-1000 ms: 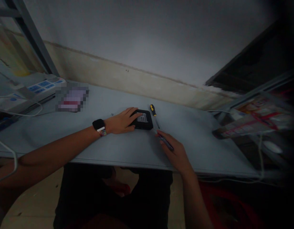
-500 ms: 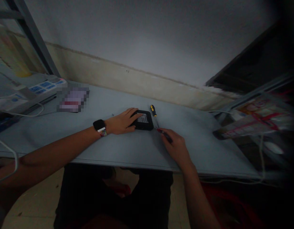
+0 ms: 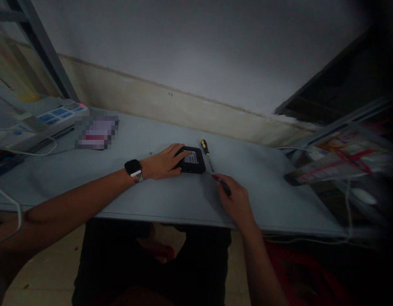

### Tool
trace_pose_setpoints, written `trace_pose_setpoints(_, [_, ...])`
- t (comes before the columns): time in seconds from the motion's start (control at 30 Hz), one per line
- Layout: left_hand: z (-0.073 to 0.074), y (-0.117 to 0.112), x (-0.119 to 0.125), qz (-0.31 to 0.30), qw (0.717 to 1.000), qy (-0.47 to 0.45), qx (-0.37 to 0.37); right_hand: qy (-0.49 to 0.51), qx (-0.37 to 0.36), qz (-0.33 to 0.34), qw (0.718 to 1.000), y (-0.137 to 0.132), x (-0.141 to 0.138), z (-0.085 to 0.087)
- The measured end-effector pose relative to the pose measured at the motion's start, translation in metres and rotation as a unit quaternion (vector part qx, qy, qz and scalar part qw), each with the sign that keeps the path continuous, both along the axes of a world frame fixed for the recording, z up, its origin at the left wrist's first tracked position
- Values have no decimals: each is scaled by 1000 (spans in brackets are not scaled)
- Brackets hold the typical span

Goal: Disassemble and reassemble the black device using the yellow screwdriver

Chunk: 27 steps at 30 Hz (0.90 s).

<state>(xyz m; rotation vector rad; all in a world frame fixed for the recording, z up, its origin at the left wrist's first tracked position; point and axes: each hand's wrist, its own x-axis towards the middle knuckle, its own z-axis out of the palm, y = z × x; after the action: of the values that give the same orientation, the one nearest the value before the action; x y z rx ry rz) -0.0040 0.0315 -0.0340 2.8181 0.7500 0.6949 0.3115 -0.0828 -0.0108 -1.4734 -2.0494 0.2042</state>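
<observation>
A small black box (image 3: 194, 160) with a white label lies on the grey table (image 3: 171, 191). My left hand (image 3: 163, 162), a black watch on its wrist, rests flat against the box's left side with fingers stretched onto it. My right hand (image 3: 235, 199) is closed around a slim dark tool with a red tip (image 3: 220, 182), its tip pointing toward the box's near right corner. A screwdriver with a yellow and black handle (image 3: 206, 154) lies on the table just right of the box.
A white device with blue buttons (image 3: 40, 121) and cables sits at the far left. A blurred flat item (image 3: 96, 132) lies beside it. Colourful packages (image 3: 343, 157) and a white cable crowd the right end. A wall runs along the table's back edge.
My right hand shifted with the slim tool, first up toward the box, then slightly back down. My left hand and the box stayed put.
</observation>
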Motion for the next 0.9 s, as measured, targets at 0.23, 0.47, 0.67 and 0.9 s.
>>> trace_pose_setpoints(0.23, [1,-1,0,0,1000,5,0,-14,15,-10,1000,-5,-5,-5])
trace_pose_setpoints(0.47, [3,-3,1,6,1000,17,7,-32,29,-31,999,4,-12,-6])
trace_pose_setpoints(0.67, [3,-3,0,2,1000,10,2,-17,9,-20,1000,20,-17,-4])
trace_pose_setpoints(0.9, [2,-2,-1,0,1000,18,8,-15,-14,5,1000,41,-16,-1])
